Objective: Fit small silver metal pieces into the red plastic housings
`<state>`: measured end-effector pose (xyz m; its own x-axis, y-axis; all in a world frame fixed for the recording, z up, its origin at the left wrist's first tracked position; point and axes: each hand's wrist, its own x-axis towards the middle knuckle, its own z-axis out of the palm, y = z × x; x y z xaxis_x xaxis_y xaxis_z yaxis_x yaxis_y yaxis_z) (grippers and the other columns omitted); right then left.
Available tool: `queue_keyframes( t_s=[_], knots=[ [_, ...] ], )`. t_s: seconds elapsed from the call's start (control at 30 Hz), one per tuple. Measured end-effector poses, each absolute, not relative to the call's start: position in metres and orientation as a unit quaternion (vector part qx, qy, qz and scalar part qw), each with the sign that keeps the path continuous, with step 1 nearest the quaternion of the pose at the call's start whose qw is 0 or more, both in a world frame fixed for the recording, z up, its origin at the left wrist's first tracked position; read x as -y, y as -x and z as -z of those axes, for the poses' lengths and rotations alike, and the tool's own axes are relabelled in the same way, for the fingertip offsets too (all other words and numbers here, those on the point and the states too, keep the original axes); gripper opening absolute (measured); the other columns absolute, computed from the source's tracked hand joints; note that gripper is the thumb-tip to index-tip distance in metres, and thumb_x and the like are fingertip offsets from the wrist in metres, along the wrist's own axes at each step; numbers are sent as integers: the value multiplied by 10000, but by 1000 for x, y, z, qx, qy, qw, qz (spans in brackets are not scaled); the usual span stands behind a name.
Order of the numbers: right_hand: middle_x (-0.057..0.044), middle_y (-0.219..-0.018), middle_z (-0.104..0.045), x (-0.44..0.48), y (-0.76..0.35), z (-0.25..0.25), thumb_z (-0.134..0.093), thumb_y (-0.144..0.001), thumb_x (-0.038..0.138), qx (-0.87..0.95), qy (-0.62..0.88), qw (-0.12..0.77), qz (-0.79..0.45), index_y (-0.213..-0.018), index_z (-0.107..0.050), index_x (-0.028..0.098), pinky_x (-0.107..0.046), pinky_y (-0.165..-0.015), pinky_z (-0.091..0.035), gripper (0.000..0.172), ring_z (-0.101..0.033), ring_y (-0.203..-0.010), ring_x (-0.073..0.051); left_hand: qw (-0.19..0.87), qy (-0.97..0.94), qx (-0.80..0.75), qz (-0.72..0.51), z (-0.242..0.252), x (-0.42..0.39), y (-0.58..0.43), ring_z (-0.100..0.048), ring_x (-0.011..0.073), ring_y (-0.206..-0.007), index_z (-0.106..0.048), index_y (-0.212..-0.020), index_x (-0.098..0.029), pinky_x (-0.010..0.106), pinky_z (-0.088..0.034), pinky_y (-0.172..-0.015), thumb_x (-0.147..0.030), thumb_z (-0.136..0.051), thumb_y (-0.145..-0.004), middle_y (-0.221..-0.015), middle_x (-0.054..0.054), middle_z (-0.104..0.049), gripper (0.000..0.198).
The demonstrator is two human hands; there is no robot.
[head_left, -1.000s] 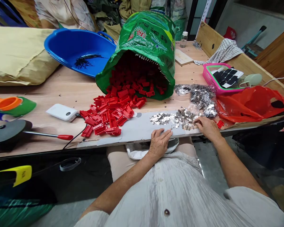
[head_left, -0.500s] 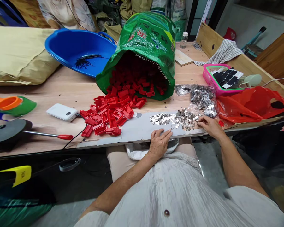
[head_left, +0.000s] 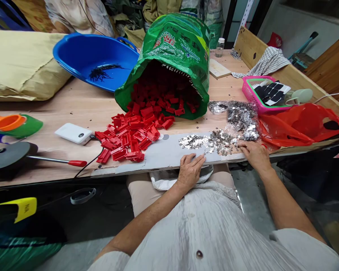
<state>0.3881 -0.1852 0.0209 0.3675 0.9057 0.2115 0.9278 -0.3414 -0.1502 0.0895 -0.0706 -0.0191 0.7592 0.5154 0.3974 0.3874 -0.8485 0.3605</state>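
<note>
My left hand point(head_left: 190, 170) lies flat on the grey board point(head_left: 164, 154) at the table's front edge, fingers stretched out and holding nothing. My right hand point(head_left: 253, 153) rests palm down at the right end of a scatter of small silver metal pieces point(head_left: 211, 141), fingertips among them; what the fingers pinch, if anything, is hidden. A heap of red plastic clips point(head_left: 132, 137) spills from a tipped green sack point(head_left: 176, 49) to the left of the silver pieces. A white cloth bag point(head_left: 164, 180) sits on my lap under the table edge.
A blue basin point(head_left: 96, 60), a tan sack point(head_left: 19, 64), a white power bank point(head_left: 73, 133) with cable, a red-tipped tool point(head_left: 56, 161) and coloured funnels point(head_left: 14, 126) lie left. A bag of silver pieces point(head_left: 243, 116), a red plastic bag point(head_left: 299, 124) and a pink basket point(head_left: 260, 94) sit right. Another person's clothing point(head_left: 76, 15) shows beyond the basin.
My right hand shifted slightly right and up along the edge of the silver pieces, then settled lower. The left hand has stayed still.
</note>
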Motion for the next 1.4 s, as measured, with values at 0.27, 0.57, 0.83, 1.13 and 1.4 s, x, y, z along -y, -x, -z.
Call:
queue_keyframes(
  t_s=[0.27, 0.57, 0.83, 1.13, 1.4],
  knots=[
    [-61, -1030, -721, 176, -388, -25, -529, -903, 240, 540, 836, 95, 15, -1046, -715, 252, -344, -751, -428, 235, -641, -920, -241, 127, -928, -245, -252, 18, 71, -90, -522, 262, -1216, -612, -1270, -276, 480, -332, -1021, -169, -510, -920, -1302, 18, -664, 380],
    [-55, -978, -717, 166, -385, -26, -552, -900, 287, 569, 807, 156, -26, -966, -704, 229, -319, -743, -427, 175, -638, -883, -214, 126, -929, -242, -249, 19, 71, -89, -520, 267, -1216, -605, -1282, -278, 492, -332, -1028, -174, -508, -921, -1316, 9, -655, 388],
    [-45, -963, -729, 144, -375, -25, -556, -887, 295, 600, 791, 117, -35, -910, -701, 246, -348, -804, -408, 154, -630, -932, -222, 131, -930, -244, -243, 18, 71, -89, -520, 267, -1229, -601, -1294, -298, 494, -343, -1023, -156, -528, -895, -1315, 18, -655, 429],
    [-18, -910, -736, 148, -375, -33, -567, -865, 287, 568, 801, 173, -78, -892, -677, 243, -313, -711, -420, 121, -642, -802, -196, 131, -927, -246, -251, 18, 71, -89, -522, 261, -1227, -607, -1287, -292, 488, -344, -1029, -169, -521, -907, -1309, 15, -659, 408],
    [-22, -839, -727, 148, -370, -31, -547, -852, 272, 568, 799, 182, -79, -917, -653, 232, -298, -661, -412, 130, -625, -692, -180, 133, -928, -249, -243, 17, 71, -89, -522, 264, -1230, -601, -1296, -305, 498, -352, -1027, -164, -519, -901, -1307, 23, -660, 428]
  ],
)
